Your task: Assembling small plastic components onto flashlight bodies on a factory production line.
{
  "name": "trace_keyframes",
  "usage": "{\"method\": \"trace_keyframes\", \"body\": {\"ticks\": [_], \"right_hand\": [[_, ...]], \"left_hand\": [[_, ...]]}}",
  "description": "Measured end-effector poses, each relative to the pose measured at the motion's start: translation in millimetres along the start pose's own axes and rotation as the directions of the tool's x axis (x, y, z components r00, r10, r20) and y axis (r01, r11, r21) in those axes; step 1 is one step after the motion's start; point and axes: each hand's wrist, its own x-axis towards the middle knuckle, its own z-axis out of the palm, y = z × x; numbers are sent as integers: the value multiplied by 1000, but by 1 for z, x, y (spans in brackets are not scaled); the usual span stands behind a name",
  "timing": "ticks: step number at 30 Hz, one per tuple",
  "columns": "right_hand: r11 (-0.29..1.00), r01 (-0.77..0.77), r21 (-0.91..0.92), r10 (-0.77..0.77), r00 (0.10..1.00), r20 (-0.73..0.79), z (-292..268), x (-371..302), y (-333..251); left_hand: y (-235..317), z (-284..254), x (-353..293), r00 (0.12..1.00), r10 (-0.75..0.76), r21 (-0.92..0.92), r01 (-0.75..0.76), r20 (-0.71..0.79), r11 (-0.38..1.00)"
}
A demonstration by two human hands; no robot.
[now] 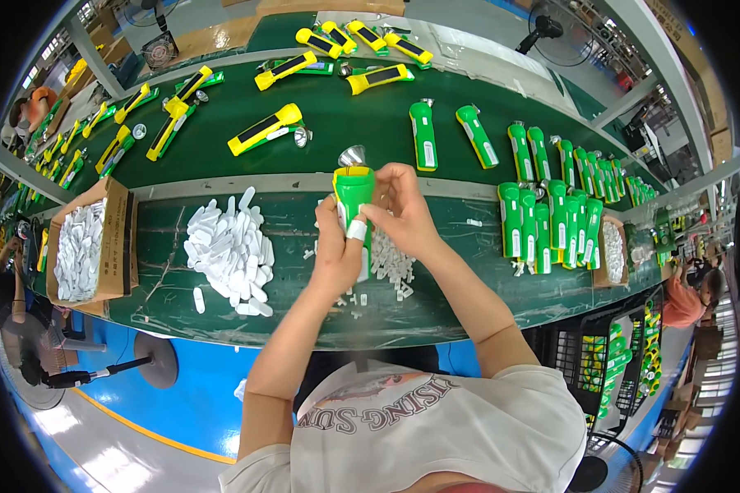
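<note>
A green and yellow flashlight (354, 187) stands upright above the bench, its silvery reflector head (352, 156) loose at the top end. Wrapped round its lower body is my left hand (339, 246), with a white band on the thumb. My right hand (404, 215) is closed against the flashlight's right side, thumb on the green shell. Whether a small part sits between those fingers is hidden. Beneath my hands lies a pile of small whitish plastic pieces (393, 264). To the left is a heap of white oblong strips (232, 251).
A cardboard box (117, 238) of white strips stands at the left, and a smaller box (614, 251) of small pieces at the right. Several green flashlights (557, 215) stand grouped at the right. More yellow-green ones (265, 130) lie on the green conveyor belt (345, 115) beyond the bench.
</note>
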Motion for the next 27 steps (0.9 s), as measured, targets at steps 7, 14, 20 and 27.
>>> {"method": "trace_keyframes", "body": {"ticks": [7, 14, 20, 27], "right_hand": [[961, 29, -276, -79, 982, -172, -96, 176, 91], [-100, -85, -991, -18, 996, -84, -183, 316, 164], [267, 70, -961, 32, 996, 82, -221, 305, 131], [601, 121, -790, -110, 992, 68, -139, 197, 3]], "left_hand": [[-47, -10, 133, 886, -436, -354, 464, 160, 812], [-141, 34, 209, 861, -503, -269, 504, 77, 821], [-185, 56, 220, 923, -350, 195, 378, -162, 905], [-168, 38, 206, 924, 98, 588, 150, -369, 795]]}}
